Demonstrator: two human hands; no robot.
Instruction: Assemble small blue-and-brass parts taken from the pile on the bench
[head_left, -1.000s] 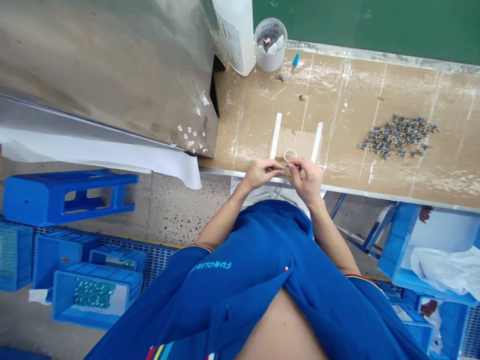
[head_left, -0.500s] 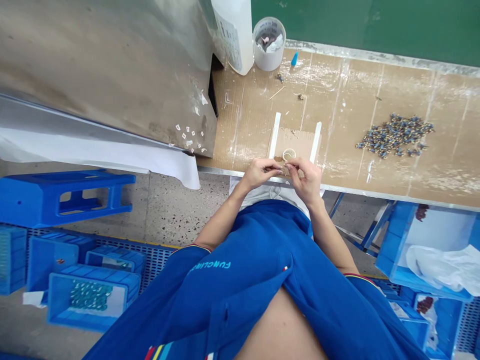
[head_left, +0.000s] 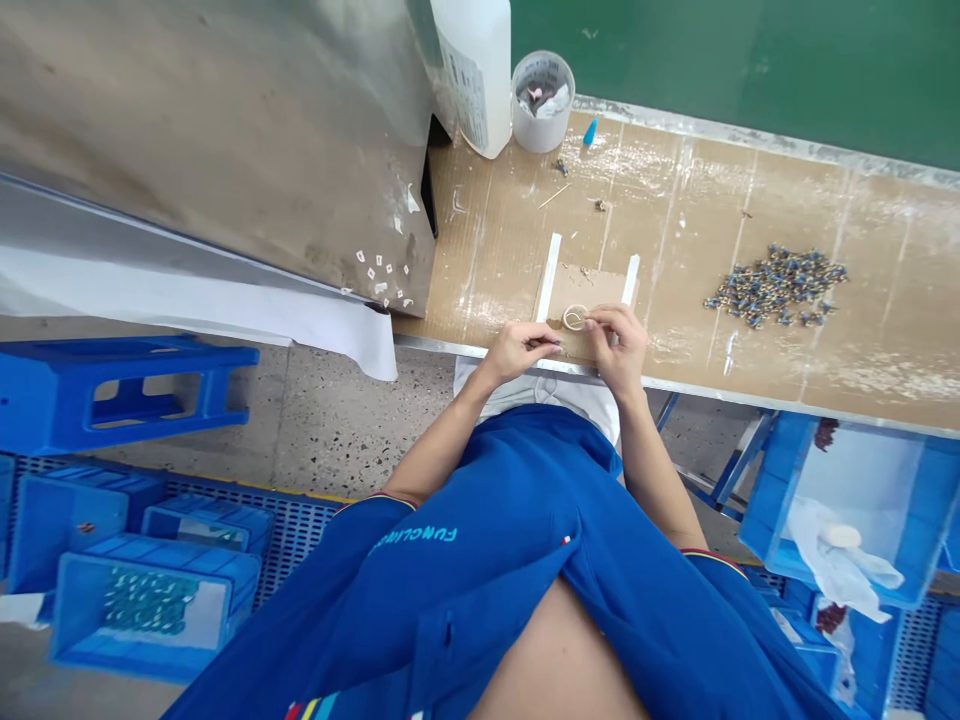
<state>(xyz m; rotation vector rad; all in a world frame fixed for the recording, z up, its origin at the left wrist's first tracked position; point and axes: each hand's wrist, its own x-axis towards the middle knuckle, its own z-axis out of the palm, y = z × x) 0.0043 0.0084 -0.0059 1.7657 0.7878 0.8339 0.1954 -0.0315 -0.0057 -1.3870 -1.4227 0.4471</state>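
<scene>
My left hand (head_left: 520,350) is at the table's front edge, thumb and fingers pinched together. Whatever lies between them is too small to make out. My right hand (head_left: 619,347) is also closed in a pinch, its fingertips at the right side of a small cream-coloured ring (head_left: 565,318). Whether they hold anything is hidden. The ring lies on a cardboard piece (head_left: 604,285) between a left white strip (head_left: 550,275) and a right white strip (head_left: 631,279). Small brown bits lie around the ring and farther back on the cardboard.
To the right lies a heap of small blue-and-gold parts (head_left: 776,287). Behind stand a white tub (head_left: 541,130), a white bottle (head_left: 476,90) and a blue cap (head_left: 590,132). A metal box (head_left: 300,150) borders the left. Blue crates (head_left: 150,650) and a stool (head_left: 135,395) stand below.
My right hand has moved away from my left, its fingertips now at the ring's right side. My left hand keeps its pinch at nearly the same place. The view has shifted slightly.
</scene>
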